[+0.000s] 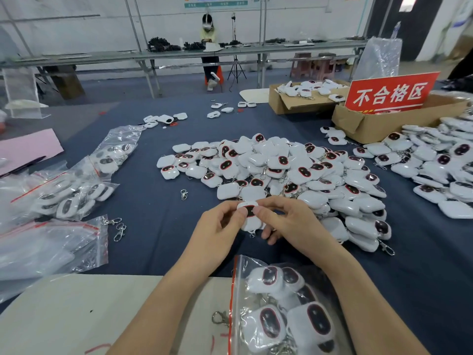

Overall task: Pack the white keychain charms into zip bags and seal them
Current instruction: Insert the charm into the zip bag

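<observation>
Both hands hold one white keychain charm (248, 210) with a dark red-rimmed oval face, just above the blue table cloth. My left hand (220, 226) pinches its left side and my right hand (284, 221) pinches its right side; its metal clip hangs below. A big pile of loose charms (281, 170) lies right behind it. In front of me, between my forearms, lies a zip bag (279, 303) with a red strip, holding several charms.
Filled zip bags (66, 193) and empty bags (46, 249) lie at the left. A loose clip (183, 194) lies on the cloth. Two cardboard boxes (358, 124) with a red sign stand at the back right. More charms (440, 165) are heaped at the right. A person sits at a far table.
</observation>
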{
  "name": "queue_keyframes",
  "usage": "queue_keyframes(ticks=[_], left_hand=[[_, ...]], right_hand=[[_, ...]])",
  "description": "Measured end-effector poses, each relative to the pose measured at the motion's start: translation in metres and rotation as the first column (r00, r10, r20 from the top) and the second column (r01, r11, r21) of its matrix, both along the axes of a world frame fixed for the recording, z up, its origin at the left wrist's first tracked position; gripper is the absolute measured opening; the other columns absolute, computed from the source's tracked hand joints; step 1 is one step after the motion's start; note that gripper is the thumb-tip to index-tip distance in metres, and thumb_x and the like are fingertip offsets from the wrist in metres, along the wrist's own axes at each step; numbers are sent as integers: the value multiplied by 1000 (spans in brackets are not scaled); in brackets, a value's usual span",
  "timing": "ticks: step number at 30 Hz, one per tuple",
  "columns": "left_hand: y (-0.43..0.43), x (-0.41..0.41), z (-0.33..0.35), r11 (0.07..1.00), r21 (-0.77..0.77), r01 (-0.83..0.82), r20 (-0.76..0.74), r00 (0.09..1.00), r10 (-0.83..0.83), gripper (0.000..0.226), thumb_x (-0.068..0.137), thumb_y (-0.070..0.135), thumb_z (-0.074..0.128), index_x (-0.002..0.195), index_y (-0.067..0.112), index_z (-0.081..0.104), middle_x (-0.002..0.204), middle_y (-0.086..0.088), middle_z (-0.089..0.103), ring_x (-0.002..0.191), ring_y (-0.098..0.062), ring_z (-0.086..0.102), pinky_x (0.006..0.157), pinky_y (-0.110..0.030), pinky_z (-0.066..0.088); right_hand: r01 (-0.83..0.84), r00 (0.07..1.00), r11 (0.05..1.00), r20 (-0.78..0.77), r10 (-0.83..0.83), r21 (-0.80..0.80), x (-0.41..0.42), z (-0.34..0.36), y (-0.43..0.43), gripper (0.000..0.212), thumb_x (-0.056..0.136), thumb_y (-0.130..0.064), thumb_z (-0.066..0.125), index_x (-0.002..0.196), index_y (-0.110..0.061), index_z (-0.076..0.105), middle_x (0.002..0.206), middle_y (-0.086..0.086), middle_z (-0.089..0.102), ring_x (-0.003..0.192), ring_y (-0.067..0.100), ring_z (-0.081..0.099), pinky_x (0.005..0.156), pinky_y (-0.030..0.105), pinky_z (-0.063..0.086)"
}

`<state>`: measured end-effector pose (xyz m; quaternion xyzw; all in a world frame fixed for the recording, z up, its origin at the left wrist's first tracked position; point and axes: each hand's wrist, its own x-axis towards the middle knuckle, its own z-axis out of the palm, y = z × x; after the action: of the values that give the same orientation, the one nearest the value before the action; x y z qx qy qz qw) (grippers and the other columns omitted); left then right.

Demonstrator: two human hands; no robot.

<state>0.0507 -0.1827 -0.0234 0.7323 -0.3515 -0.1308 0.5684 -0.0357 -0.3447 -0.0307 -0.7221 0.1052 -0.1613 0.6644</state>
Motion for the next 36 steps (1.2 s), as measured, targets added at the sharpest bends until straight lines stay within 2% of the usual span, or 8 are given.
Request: queue_keyframes(ticks=[9, 18, 21, 28, 33, 36], left_hand=[[1, 0, 1, 1000, 5, 14, 18, 1000, -14, 21, 104, 26, 57, 101, 40, 72, 68, 25, 65, 64, 7, 52, 63, -6, 41], [3, -2, 5, 999, -19, 38, 10, 999, -38, 21, 104, 25, 56, 105, 38, 72, 81, 26, 71, 73, 10, 60, 70, -4, 42], [2, -2, 5, 999, -24, 41, 2, 999, -41, 19, 104, 25, 57, 107, 36, 73, 87, 27, 73, 77, 11, 62, 73, -3, 42], [2, -2, 5, 998, -34, 44, -12, 999, -45, 19, 104, 25, 57, 110, 35, 73, 85, 25, 72, 75, 10, 61, 73, -4, 43], [1, -4, 5, 995, -48, 89, -41, 995, -91, 21, 99, 22, 65, 113, 38, 69, 101, 17, 75, 95, 1, 68, 84, -10, 48], [1, -3, 5, 993, -30, 110, -29, 993, -111, 29, 97, 14, 67, 113, 39, 65, 93, 21, 74, 89, 3, 67, 81, -9, 48]], right_hand=[[5, 1000, 1000, -11, -5, -8, -2, 0, 0, 12, 92, -23, 71, 101, -14, 73, 78, 7, 70, 61, 17, 67, 56, 27, 56], [31, 999, 999, -22, -31, 16, -2, 5, 3, 9, 93, -19, 70, 98, -11, 72, 67, -4, 69, 60, 15, 66, 55, 27, 57], [42, 999, 999, -22, -42, 15, -3, 6, 4, 7, 94, -17, 69, 96, -10, 72, 65, -3, 68, 60, 15, 65, 56, 26, 58], [62, 998, 998, -29, -62, 11, -4, 7, 7, 5, 94, -17, 68, 93, -14, 73, 64, -4, 68, 62, 14, 67, 59, 26, 58], [75, 997, 995, -23, -74, 64, -3, 7, 6, 7, 94, -16, 69, 94, -14, 75, 70, 0, 71, 66, 15, 68, 61, 26, 59], [64, 998, 996, -16, -63, 70, -3, 7, 6, 7, 93, -14, 69, 92, -16, 75, 70, 2, 71, 66, 15, 69, 63, 26, 60]])
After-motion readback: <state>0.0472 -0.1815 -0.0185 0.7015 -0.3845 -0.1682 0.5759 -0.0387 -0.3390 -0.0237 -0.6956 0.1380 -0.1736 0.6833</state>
